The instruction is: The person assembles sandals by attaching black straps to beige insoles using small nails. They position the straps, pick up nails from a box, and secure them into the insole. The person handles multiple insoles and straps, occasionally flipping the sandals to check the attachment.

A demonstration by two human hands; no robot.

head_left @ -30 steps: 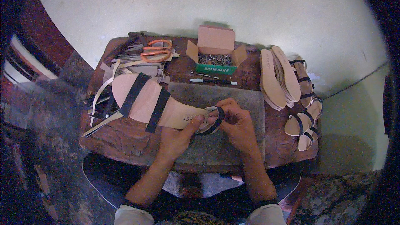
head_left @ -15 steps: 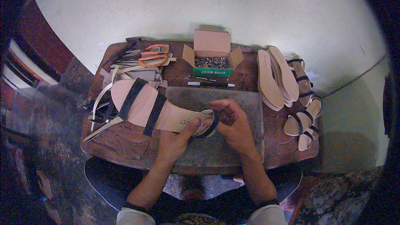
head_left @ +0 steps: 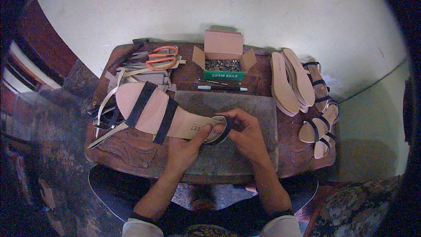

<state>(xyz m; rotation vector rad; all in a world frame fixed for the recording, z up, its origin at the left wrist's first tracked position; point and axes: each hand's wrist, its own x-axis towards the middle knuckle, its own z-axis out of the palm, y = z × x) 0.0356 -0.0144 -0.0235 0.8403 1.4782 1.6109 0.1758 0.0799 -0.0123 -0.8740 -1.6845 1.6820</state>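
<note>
Left hand (head_left: 185,149) gripping flat beige-pink sandal with black straps (head_left: 183,122); right hand (head_left: 246,135) pinching curved black heel strap (head_left: 226,131).

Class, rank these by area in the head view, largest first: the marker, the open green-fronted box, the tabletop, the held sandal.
1. Tabletop
2. Held sandal
3. Open green-fronted box
4. Marker

Blk straps (head_left: 165,121), tan sole (head_left: 182,123), grn box (head_left: 224,76)
</note>
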